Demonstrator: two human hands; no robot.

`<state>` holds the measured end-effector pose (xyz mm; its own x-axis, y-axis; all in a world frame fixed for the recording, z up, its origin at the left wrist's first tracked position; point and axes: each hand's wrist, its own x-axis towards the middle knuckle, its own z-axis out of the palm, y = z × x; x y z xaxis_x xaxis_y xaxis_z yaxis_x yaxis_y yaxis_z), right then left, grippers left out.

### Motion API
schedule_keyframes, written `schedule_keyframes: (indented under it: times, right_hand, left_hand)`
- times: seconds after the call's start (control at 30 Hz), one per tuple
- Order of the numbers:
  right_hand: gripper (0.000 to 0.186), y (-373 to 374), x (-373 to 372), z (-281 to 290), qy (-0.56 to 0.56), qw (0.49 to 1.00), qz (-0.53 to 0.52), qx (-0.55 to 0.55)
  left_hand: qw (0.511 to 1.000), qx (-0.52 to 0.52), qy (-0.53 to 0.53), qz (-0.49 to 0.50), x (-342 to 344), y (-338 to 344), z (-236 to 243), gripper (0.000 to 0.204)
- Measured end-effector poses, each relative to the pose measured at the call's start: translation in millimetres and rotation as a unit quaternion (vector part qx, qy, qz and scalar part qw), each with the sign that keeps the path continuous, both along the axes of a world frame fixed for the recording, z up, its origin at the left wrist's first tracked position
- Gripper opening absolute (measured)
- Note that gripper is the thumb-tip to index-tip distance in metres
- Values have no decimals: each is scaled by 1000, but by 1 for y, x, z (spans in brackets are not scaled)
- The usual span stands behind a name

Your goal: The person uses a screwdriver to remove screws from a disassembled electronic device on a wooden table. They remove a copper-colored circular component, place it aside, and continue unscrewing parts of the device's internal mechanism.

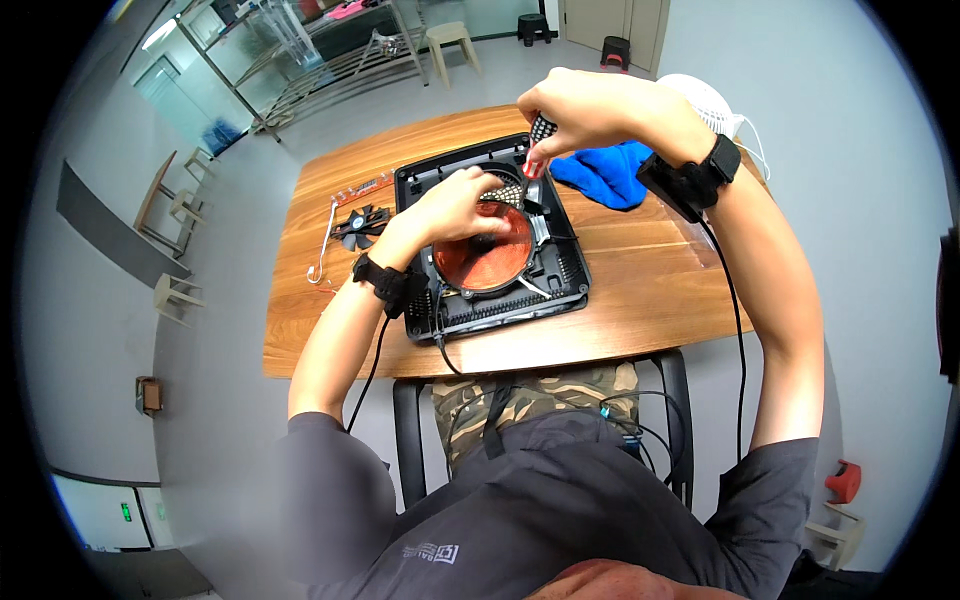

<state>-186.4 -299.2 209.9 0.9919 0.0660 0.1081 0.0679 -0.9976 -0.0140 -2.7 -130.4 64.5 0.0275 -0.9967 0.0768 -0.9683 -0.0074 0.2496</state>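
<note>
An opened induction cooker lies on the table, its black plastic housing (575, 268) holding a round copper coil (470, 262). My right hand (575, 105) is closed on a screwdriver (534, 168) with a red handle part, held upright over the coil's far right edge. Its tip is hard to make out. My left hand (455, 208) reaches over the far side of the coil, thumb and fingers apart, with the fingertips close to the screwdriver. Black-and-white dotted patches show on the palm sides of both hands.
Left of the housing lie a small black fan (358, 228) and a narrow circuit board (365, 187) with a white cable. A blue cloth (605, 175) sits at the right, near a white round appliance (700, 98). Black cables hang from both wrists. A stool (452, 42) stands beyond the table.
</note>
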Motion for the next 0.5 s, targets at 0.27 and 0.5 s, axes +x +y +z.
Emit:
schedule_keyframes:
  times: [0.27,0.5]
  right_hand:
    - [46,-27,12,-15,20,1000,-9,18]
    - [49,-25,19,-17,35,999,-2,20]
  left_hand:
    - [992,81,92,-7,7,-1,-38,104]
    - [993,65,101,-13,7,-2,-39,99]
